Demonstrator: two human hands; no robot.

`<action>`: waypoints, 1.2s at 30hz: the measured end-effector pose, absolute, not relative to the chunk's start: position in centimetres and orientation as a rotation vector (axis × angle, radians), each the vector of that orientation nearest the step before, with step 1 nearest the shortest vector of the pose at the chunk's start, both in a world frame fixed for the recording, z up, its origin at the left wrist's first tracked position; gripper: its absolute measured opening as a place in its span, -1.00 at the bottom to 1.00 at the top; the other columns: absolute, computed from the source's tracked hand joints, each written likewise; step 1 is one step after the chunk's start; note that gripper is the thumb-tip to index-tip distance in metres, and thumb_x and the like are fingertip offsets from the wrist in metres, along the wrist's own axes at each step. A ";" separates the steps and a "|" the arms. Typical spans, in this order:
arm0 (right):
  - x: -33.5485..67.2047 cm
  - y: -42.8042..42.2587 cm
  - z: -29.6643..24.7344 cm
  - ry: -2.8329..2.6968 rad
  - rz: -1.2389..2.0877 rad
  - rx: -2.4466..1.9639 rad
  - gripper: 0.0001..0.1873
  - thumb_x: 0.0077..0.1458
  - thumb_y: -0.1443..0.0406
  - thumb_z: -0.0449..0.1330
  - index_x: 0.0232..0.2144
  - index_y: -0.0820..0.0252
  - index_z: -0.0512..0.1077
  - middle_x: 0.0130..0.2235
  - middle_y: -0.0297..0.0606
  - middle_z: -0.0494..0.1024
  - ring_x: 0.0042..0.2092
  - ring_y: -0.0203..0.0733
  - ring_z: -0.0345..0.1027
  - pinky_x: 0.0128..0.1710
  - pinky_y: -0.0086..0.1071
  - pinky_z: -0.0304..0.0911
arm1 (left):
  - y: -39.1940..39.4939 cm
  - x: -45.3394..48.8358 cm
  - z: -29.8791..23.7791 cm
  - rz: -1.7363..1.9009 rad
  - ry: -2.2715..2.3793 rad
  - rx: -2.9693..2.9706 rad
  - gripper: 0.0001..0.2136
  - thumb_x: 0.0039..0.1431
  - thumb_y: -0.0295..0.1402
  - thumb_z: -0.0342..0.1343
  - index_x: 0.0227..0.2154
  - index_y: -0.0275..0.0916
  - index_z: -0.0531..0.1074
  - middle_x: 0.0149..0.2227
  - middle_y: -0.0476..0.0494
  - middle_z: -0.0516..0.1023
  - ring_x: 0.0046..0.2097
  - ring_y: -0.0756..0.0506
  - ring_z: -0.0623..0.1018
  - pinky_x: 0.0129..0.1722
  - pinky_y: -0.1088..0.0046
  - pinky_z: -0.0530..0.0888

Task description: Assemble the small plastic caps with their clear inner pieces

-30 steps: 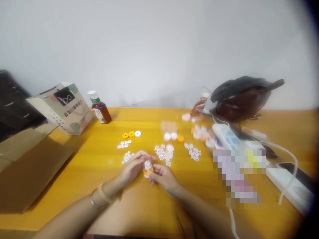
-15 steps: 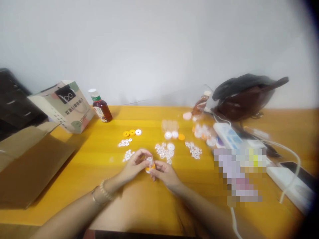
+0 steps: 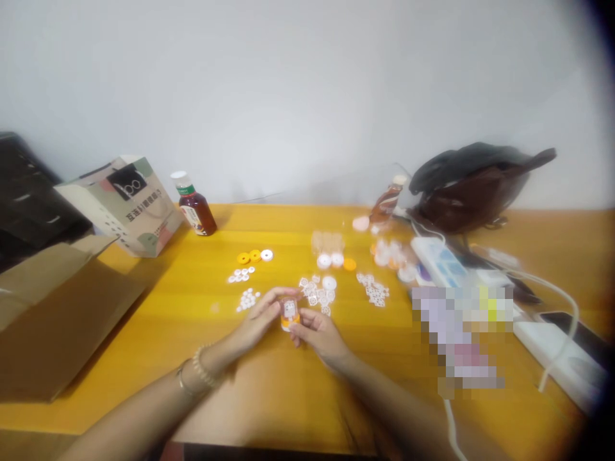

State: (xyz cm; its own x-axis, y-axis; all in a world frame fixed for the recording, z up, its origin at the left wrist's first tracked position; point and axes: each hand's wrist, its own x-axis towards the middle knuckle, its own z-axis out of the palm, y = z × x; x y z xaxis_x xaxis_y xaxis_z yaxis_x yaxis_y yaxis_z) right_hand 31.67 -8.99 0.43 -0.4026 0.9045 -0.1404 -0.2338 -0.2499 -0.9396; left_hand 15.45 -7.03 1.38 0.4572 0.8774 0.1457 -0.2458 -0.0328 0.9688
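My right hand (image 3: 314, 334) pinches the orange lower part of a small clear plastic container (image 3: 289, 309), which has a white bottom and some pale pieces inside. Around the container's top and left side is my left hand (image 3: 264, 314), fingers stretched along the far side and thumb by the left edge; whether it touches is hard to see. Beyond my hands lie several small white cut-out pieces (image 3: 317, 293). To the left are small white beads (image 3: 247, 299) and white rings (image 3: 241, 274), with orange discs (image 3: 243, 258) and a white disc (image 3: 266, 255) behind.
A clear tray (image 3: 328, 242) with white discs stands farther back, and more cut-outs (image 3: 373, 290) lie to its right. A cardboard box (image 3: 62, 314), paper bag (image 3: 139, 205) and dark-red bottle (image 3: 196, 208) line the left. Right are a power strip (image 3: 439, 262), cables and a bag (image 3: 475, 186).
My left thumb has moved off the container's front to its left side, and the left fingers have straightened. More of the clear top shows. My right hand keeps its pinch on the base.
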 end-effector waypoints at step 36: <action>31.7 -8.8 0.7 -1.181 1.704 -0.986 -0.70 -0.20 0.15 0.30 -0.43 0.24 0.41 -0.60 -0.45 0.35 -0.57 -0.42 0.18 -0.52 -0.47 0.14 | -6.7 15.8 0.5 1.004 0.824 1.367 -0.76 0.06 -0.26 0.13 -0.24 -0.28 0.35 -0.25 -0.15 0.41 -0.18 -0.07 0.41 -0.17 0.43 0.35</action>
